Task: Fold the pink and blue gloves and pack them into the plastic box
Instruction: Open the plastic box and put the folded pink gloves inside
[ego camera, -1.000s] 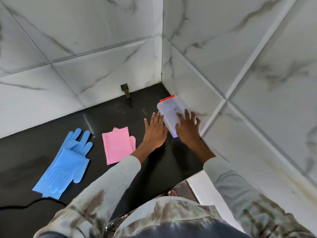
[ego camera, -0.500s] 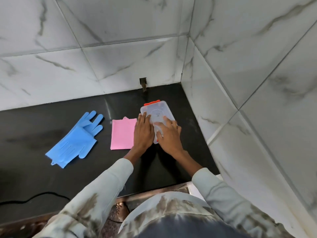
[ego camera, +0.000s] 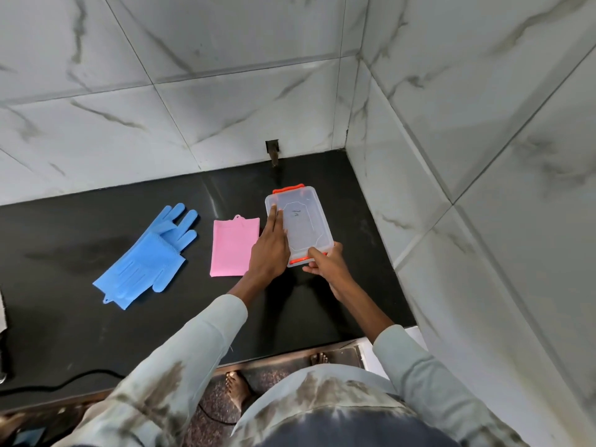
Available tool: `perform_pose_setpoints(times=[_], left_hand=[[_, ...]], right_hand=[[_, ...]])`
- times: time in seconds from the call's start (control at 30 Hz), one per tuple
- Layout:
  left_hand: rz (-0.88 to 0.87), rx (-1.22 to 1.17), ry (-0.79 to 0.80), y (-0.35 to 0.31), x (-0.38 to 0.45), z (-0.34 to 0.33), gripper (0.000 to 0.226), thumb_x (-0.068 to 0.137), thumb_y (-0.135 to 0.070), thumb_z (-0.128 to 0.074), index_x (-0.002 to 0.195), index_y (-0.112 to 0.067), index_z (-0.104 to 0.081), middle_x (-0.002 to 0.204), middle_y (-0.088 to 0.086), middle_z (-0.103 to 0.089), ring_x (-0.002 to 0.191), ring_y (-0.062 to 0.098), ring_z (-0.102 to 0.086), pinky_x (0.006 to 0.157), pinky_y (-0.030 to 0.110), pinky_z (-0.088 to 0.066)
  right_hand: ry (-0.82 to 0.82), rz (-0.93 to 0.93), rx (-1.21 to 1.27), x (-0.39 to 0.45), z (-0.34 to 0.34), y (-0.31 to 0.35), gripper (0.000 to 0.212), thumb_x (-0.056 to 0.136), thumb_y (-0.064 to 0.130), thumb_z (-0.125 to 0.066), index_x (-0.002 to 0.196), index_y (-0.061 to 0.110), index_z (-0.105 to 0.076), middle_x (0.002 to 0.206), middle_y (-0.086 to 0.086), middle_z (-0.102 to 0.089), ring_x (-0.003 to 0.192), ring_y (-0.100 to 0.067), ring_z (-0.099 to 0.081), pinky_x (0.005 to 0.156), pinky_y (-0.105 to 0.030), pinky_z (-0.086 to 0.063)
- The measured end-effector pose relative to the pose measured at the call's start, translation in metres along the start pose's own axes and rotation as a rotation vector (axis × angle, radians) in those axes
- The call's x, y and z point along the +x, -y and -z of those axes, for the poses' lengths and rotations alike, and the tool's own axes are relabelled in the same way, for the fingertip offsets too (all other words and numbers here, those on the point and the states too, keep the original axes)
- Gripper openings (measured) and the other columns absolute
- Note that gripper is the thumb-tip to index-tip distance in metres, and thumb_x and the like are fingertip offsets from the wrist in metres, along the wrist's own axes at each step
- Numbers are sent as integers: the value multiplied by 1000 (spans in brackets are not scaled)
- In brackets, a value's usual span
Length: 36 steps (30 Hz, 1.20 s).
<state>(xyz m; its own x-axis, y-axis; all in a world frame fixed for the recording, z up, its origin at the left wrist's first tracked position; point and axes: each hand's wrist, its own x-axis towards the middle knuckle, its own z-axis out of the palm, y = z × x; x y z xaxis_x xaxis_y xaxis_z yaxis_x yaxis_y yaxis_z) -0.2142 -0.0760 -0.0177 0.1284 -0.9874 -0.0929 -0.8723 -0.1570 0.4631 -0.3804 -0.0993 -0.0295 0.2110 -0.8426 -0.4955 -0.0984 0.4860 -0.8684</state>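
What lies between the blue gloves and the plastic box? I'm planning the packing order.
The folded pink glove lies between the blue gloves and the plastic box, in the head view.

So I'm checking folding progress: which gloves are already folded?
The pink gloves, a flat rectangle beside the left hand; the blue gloves lie spread, fingers showing.

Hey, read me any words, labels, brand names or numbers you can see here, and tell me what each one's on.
Plastic box lid: a few faint dark marks in its centre panel, too small and blurred to read.
Blue gloves, pink glove, black countertop and wall tiles: no text visible.
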Motion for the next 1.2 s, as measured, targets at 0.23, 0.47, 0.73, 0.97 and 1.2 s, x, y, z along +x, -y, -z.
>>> perform_pose_setpoints(times=[0.23,0.47,0.73,0.97,1.2], left_hand=[[4,-9,5,2,1,2,79,112,-34,-42,171,-13,6,180,2,10,158,27,-37,109,42,-58],[31,-31,24,0,2,6,73,115,-31,-36,171,-16,8,180,-2,13,145,23,-52,100,36,-61],[30,-134,85,0,1,14,69,117,-35,-29,171,-21,13,179,-7,19,161,17,-31,118,33,-48],[32,-117,161,4,-1,16,68,117,-35,-28,171,-22,13,177,-8,22,165,18,-23,129,38,-38],[34,-158,145,2,-1,10,68,117,-34,-28,171,-21,12,178,-8,20,158,18,-38,120,37,-49]], right_hand=[[32,43,-141,2,17,-14,73,86,5,-81,142,20,-37,129,-1,-59,109,-10,-65,62,-9,-57],[-352,105,-165,21,22,11,29,96,-5,-53,117,9,-65,121,-8,-68,105,-19,-68,76,-19,-55],[-244,346,-469,64,-6,86,30,102,22,-63,129,9,-59,133,-9,-57,122,-24,-60,105,-40,-55],[-79,242,-628,87,-30,101,46,105,38,-60,143,13,-51,141,-10,-60,129,-26,-62,107,-37,-51],[-146,325,-721,90,-30,95,44,104,48,-56,134,15,-57,132,-7,-66,119,-22,-67,99,-36,-56]])
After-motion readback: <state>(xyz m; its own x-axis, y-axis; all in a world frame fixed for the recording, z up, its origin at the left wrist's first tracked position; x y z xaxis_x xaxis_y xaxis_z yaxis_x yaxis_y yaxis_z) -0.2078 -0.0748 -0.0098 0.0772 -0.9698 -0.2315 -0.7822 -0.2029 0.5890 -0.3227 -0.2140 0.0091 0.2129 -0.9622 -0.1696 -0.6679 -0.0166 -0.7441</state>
